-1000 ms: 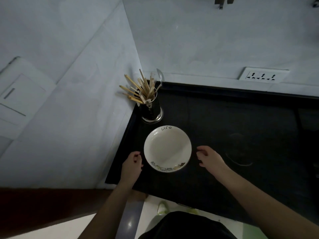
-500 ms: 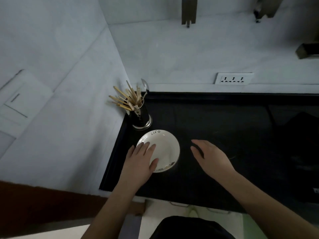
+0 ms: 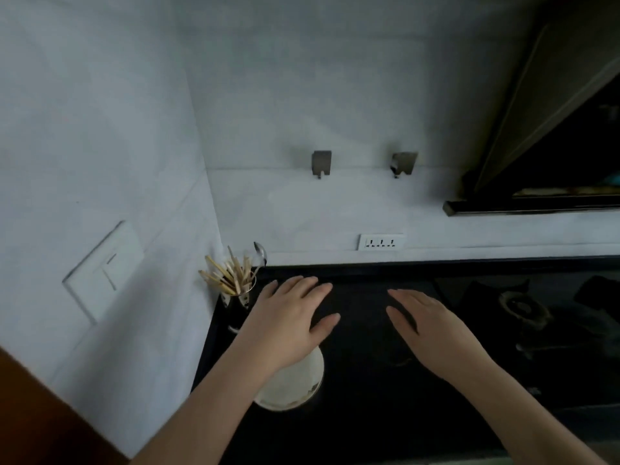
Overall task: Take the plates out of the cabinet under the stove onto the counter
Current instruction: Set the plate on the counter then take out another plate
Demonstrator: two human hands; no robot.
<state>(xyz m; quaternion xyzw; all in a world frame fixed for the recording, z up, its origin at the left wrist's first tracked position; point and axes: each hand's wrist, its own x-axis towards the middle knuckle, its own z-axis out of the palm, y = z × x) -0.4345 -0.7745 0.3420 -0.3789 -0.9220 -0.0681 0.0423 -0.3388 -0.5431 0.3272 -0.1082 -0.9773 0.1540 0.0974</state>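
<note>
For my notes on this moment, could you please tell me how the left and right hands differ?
The left hand overlaps the white plate and reaches near the chopstick holder; the right hand is over bare black counter, apart from the plate and nearer the stove burner. Both are palm down with fingers straight, holding nothing.

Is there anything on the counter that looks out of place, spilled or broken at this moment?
Nothing stands out. The white plate lies flat on the black counter, partly hidden under the left hand. The chopstick holder stands upright in the corner. No spill or damage is visible, though the scene is dim.
</note>
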